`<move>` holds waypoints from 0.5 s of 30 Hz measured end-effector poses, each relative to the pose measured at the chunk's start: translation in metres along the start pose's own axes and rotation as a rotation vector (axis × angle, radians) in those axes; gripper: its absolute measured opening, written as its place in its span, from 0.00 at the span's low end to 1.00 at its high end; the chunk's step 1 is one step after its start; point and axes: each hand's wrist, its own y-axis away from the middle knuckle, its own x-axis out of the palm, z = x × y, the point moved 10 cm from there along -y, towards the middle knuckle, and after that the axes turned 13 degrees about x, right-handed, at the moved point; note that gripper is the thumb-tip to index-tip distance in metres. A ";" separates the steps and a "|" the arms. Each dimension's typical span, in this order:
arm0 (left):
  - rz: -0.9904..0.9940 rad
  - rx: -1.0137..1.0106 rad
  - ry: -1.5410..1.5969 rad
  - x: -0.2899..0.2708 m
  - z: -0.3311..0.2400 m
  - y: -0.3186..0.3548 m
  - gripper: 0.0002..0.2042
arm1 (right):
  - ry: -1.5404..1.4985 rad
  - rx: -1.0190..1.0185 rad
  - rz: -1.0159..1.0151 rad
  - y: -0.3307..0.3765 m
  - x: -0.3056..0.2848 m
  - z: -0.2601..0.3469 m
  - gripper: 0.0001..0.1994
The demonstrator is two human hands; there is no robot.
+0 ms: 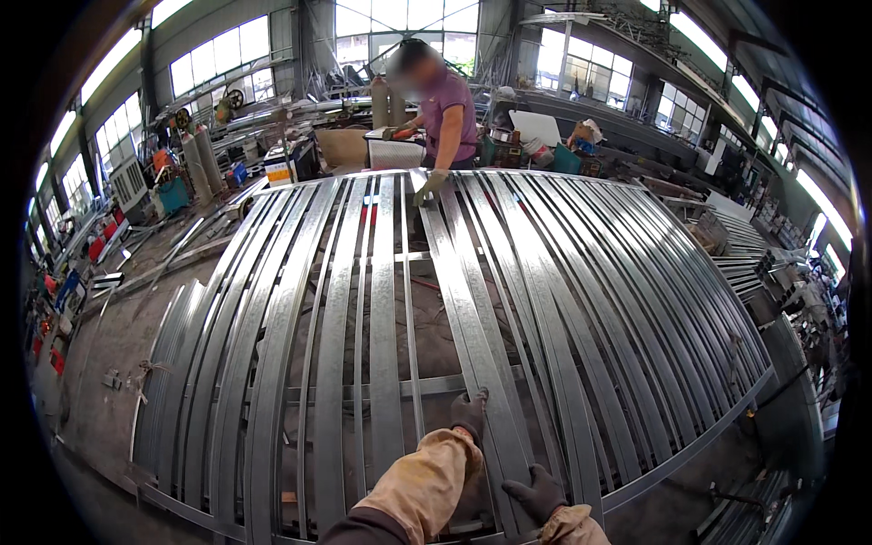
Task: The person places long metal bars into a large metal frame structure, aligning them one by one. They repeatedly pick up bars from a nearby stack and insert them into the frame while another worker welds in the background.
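Long shiny steel profiles (384, 345) lie side by side across a metal frame. My left hand (470, 413), in a dark glove, is closed round the left edge of one profile (468, 336) near its close end. Lower down, my right hand (538, 493), also gloved, grips the right edge at the same end, thumb across the top. This profile runs slightly slanted away from me. At its far end, a co-worker's gloved hand (429, 187) rests on the metal. The undersides of my fingers are hidden.
A person in a purple shirt (451, 104) stands beyond the frame, an orange-red tool (400, 133) in the other hand. Gas cylinders (197, 163) stand back left. More metal stock (740, 241) is stacked at right. A cross bar (436, 386) runs under the profiles.
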 end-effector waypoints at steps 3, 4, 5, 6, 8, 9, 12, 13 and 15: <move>-0.009 -0.018 -0.020 -0.029 0.023 -0.010 0.22 | -0.033 -0.057 0.010 0.004 0.025 0.004 0.35; 0.009 -0.017 -0.014 -0.030 0.021 -0.007 0.22 | -0.059 -0.065 0.002 0.003 0.032 0.001 0.35; 0.026 -0.016 -0.009 -0.030 0.019 -0.004 0.22 | -0.025 -0.061 -0.025 0.002 0.035 -0.004 0.36; 0.041 -0.014 -0.003 -0.031 0.018 -0.002 0.22 | 0.010 -0.057 -0.052 0.001 0.038 -0.009 0.36; 0.047 -0.048 -0.012 -0.035 0.012 0.005 0.22 | 0.037 -0.042 -0.063 -0.001 0.046 -0.022 0.37; 0.053 -0.065 -0.013 -0.034 0.010 0.008 0.22 | 0.025 -0.036 -0.057 -0.006 0.051 -0.030 0.38; 0.016 -0.066 -0.054 -0.053 0.035 -0.004 0.22 | 0.040 -0.032 -0.011 -0.006 0.065 -0.018 0.40; 0.032 -0.080 -0.034 -0.049 0.036 -0.003 0.22 | 0.051 -0.018 -0.006 -0.006 0.064 -0.014 0.41; 0.064 -0.115 -0.004 -0.045 0.041 0.001 0.23 | -0.020 0.018 0.062 0.002 0.061 -0.001 0.41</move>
